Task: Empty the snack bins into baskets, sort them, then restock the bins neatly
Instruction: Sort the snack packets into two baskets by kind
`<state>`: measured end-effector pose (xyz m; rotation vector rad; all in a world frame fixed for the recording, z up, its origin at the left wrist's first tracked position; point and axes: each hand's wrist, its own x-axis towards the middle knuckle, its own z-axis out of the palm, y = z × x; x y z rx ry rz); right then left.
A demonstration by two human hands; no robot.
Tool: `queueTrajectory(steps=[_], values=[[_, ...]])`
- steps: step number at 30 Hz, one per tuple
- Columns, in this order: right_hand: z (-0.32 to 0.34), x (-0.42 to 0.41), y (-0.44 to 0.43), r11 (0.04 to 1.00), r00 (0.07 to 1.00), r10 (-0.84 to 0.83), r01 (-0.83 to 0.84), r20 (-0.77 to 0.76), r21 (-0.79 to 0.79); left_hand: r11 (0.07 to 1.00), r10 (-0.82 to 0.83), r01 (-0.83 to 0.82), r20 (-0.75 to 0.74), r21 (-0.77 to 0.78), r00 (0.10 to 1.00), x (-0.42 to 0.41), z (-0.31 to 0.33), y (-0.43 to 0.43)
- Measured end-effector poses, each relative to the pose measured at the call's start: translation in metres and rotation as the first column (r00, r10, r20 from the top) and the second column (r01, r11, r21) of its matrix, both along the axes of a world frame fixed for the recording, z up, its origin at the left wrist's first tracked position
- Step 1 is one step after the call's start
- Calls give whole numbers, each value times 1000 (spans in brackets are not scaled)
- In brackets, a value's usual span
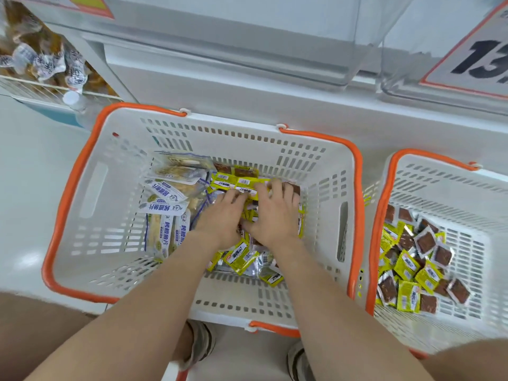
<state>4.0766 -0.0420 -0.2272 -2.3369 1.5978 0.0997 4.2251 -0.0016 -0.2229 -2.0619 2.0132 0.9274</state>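
A white basket with orange handles [90, 193] sits on the floor in front of me. Inside it, blue-and-white fish-slice packets [165, 204] lie on the left and small yellow snack packets [242, 257] on the right. Both my hands reach down into the yellow pile. My left hand [222, 218] lies palm down with its fingertips curled into the packets. My right hand [275, 213] lies beside it, fingers bent over the packets at the far side. A second white basket [439, 188] at the right holds more yellow and brown packets [412, 270].
A white display unit with clear plastic bins [247, 50] rises behind the baskets. A price sign [478, 56] hangs at the upper right. A wire rack of wrapped snacks [41, 64] stands at the upper left. My shoes [200, 345] are just behind the basket.
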Motion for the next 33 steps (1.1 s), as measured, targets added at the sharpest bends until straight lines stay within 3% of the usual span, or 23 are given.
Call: queueTrajectory(steps=[2, 5, 7, 9, 13, 20, 26, 30, 33], values=[[-4, -6, -6, 998, 998, -60, 60, -33, 21, 999, 47, -46, 36, -18, 998, 2, -3, -5], [-14, -17, -12, 934, 990, -140, 137, -16, 329, 988, 43, -25, 118, -151, 992, 3, -3, -17], [-22, -17, -19, 905, 994, -104, 110, -38, 411, 993, 2, 4, 53, -115, 999, 4, -6, -29], [-23, -15, -30, 918, 996, -78, 86, -36, 386, 999, -34, 34, 18, -18, 999, 4, -9, -38], [-20, -28, -48, 925, 998, -38, 20, 40, 380, 997, -78, 75, 110, 33, 991, 1, -13, -43], [-13, -22, -35, 930, 992, -4, 50, -126, 364, 999, -42, 36, 184, 34, 982, -9, -7, -52], [7, -29, -34, 925, 972, -203, 152, 116, 348, 985, -98, 127, 226, -120, 969, -2, -2, -50], [29, -32, -32, 886, 855, -398, 264, 332, 382, 980, 83, -72, 52, -184, 995, 7, 10, -47], [45, -30, -27, 868, 772, -459, 285, 440, 406, 906, 314, -349, -171, -240, 934, 3, 30, -41]])
